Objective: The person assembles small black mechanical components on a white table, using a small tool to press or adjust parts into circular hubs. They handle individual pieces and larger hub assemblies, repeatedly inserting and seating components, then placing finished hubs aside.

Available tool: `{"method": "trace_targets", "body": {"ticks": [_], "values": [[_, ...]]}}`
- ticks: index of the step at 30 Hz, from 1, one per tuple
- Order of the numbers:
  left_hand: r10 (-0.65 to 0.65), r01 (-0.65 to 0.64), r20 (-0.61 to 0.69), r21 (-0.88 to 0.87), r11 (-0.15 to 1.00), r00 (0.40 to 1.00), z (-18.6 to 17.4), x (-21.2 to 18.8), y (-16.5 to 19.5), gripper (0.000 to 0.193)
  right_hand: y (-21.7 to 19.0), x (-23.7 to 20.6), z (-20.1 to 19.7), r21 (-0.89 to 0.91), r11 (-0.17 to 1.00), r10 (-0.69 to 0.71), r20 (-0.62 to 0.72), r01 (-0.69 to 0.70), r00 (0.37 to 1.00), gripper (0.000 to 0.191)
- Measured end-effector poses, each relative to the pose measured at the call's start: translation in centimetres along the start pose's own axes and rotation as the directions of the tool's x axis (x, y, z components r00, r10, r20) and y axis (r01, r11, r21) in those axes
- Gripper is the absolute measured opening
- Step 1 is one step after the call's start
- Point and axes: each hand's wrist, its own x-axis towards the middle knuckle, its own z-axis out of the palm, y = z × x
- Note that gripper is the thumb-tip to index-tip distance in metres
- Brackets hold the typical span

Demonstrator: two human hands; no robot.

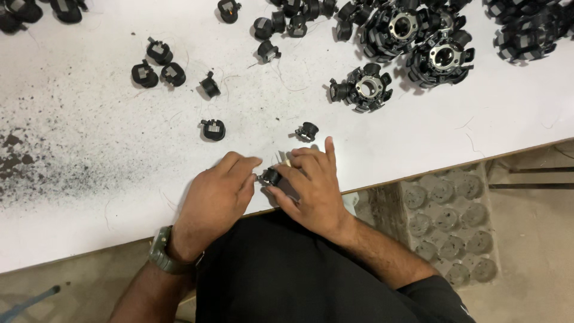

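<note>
— How many hands are over the desk (89, 149)?
— Two: a left hand (214, 200) and a right hand (311, 191), with one small black part (272, 176) pinched between them.
— And loose small black bobbins?
— Six lie apart in the near and middle field; the first is at (213, 129). More cluster along the far edge, too crowded and cut off to count.
— Ring assemblies?
— One stands alone (362, 88), two touch behind it, at least one more at the corner

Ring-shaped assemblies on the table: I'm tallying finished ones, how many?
About 4: one alone mid-table, two touching at top centre, one top right; the edge pile may hide more.
</note>
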Motion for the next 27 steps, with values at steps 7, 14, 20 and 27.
{"method": "trace_targets", "body": {"ticks": [7, 14, 20, 27], "values": [[0.064, -0.069, -0.104, -0.043, 0.997, 0.992, 0.4, -0.6, 0.4, 0.013, 0.2, 0.0, 0.4, 0.002, 1.000, -0.007, 0.023, 0.007, 1.000, 0.040], [0.233, -0.208, -0.223, 0.128, 0.970, 0.947, 1.6, -1.8, -0.5, 0.016, 0.4, -0.2, 0.7, 0.004, 1.000, 0.027, 0.005, -0.027, 1.000, 0.037], [0.260, -0.244, -0.187, 0.104, 0.964, 0.948, 2.0, -1.4, 0.4, 0.015, 0.5, 0.2, 0.2, 0.013, 0.999, -0.036, 0.059, 0.036, 0.998, 0.040], [-0.238, 0.228, -0.003, -0.270, 0.936, 0.971, 0.7, -0.7, 0.7, 0.005, 0.3, 0.6, -0.4, 0.020, 1.000, -0.017, 0.073, 0.015, 0.997, 0.039]]}}
